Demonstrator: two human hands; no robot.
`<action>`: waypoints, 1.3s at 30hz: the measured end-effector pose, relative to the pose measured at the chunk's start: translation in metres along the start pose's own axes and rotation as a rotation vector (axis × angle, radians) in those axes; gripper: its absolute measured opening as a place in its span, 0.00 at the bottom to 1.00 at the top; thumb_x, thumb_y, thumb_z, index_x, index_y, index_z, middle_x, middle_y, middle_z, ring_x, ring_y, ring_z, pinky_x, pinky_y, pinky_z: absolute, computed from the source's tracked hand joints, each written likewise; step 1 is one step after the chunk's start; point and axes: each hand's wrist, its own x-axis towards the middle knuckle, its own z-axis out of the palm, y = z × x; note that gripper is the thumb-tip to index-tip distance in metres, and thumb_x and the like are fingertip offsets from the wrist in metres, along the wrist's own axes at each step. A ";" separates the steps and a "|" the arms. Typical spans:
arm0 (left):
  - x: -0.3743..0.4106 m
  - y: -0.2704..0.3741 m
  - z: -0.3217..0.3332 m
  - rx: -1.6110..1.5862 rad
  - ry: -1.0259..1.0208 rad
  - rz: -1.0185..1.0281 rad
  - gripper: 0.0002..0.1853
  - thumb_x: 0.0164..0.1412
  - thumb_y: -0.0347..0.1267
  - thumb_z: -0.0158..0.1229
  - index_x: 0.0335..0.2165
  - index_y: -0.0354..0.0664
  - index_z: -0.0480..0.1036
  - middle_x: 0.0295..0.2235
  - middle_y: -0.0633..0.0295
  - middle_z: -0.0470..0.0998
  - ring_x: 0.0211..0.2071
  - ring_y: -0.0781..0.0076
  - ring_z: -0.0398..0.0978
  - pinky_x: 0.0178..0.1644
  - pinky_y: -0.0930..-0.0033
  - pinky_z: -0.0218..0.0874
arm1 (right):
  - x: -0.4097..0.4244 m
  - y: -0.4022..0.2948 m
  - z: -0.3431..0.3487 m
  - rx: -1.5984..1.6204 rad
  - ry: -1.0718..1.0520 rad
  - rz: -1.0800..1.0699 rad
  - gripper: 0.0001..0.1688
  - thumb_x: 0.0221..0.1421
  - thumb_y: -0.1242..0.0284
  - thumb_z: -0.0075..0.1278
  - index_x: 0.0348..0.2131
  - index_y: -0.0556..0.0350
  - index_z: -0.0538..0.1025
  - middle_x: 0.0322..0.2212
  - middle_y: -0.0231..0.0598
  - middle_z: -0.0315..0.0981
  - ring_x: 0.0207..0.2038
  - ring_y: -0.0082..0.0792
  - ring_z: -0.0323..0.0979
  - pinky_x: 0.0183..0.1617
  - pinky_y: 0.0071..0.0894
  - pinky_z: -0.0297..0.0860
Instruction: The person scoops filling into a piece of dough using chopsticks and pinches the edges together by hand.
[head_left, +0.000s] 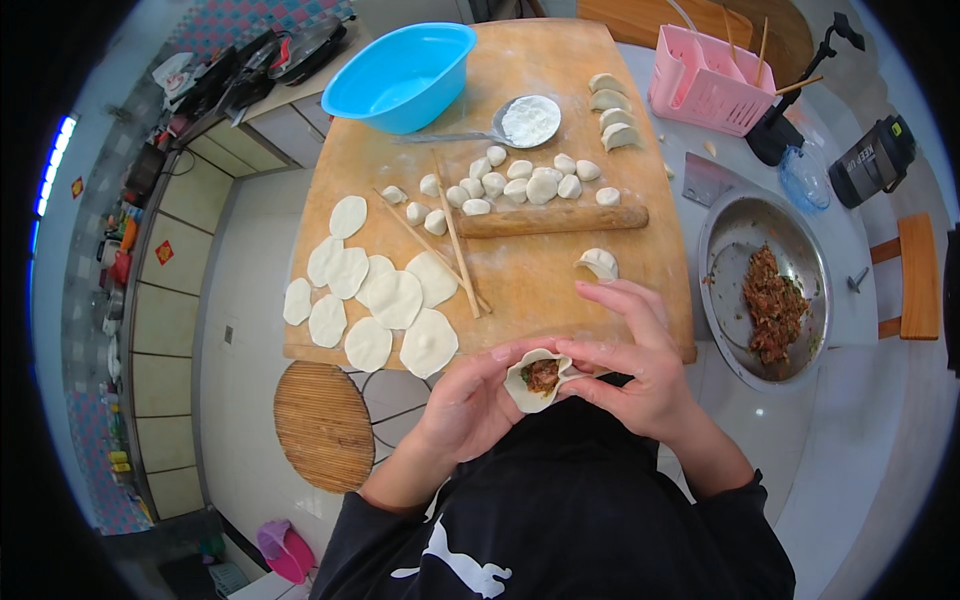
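Observation:
A round dough wrapper (517, 386) with meat filling (540, 376) in its middle lies cupped in my left hand (474, 405). My right hand (637, 367) pinches the wrapper's right edge between thumb and fingers, and that side is gathered while the rest gapes. Just beyond my right fingers sits a pleated dumpling (598, 263) on the wooden board (525, 292). Flat wrappers (395, 300), some overlapping, spread over the board's left side. Several dough pieces (517, 187) lie behind a wooden rolling pin (555, 222). Two thin wooden sticks (456, 240) cross near the wrappers.
A steel bowl of meat filling (716, 300) stands right of the board, near a cleaver blade (709, 178). Finished dumplings (611, 101) line the far right. A flour ladle (529, 120) and blue basin (397, 75) sit at the back. A round slatted stool (322, 427) is below left.

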 end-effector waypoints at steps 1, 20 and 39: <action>0.000 0.000 0.000 0.029 0.011 -0.008 0.28 0.65 0.38 0.36 0.55 0.24 0.57 0.53 0.44 0.66 0.55 0.57 0.64 0.61 0.58 0.52 | -0.001 0.002 0.000 0.017 -0.006 -0.012 0.19 0.33 0.75 0.66 0.33 0.51 0.81 0.50 0.44 0.66 0.54 0.49 0.59 0.54 0.42 0.61; 0.005 0.002 -0.005 0.068 -0.020 -0.087 0.26 0.66 0.36 0.38 0.53 0.24 0.61 0.54 0.48 0.65 0.55 0.60 0.64 0.60 0.60 0.55 | -0.006 -0.003 -0.001 -0.097 0.051 -0.070 0.16 0.32 0.74 0.65 0.29 0.53 0.80 0.46 0.41 0.69 0.50 0.47 0.61 0.51 0.40 0.61; 0.025 -0.027 0.028 0.015 0.248 0.199 0.24 0.63 0.36 0.43 0.54 0.36 0.59 0.53 0.46 0.64 0.57 0.54 0.60 0.61 0.55 0.52 | -0.026 -0.012 0.031 0.100 0.306 0.074 0.16 0.38 0.81 0.64 0.33 0.63 0.78 0.32 0.39 0.71 0.30 0.31 0.73 0.31 0.24 0.70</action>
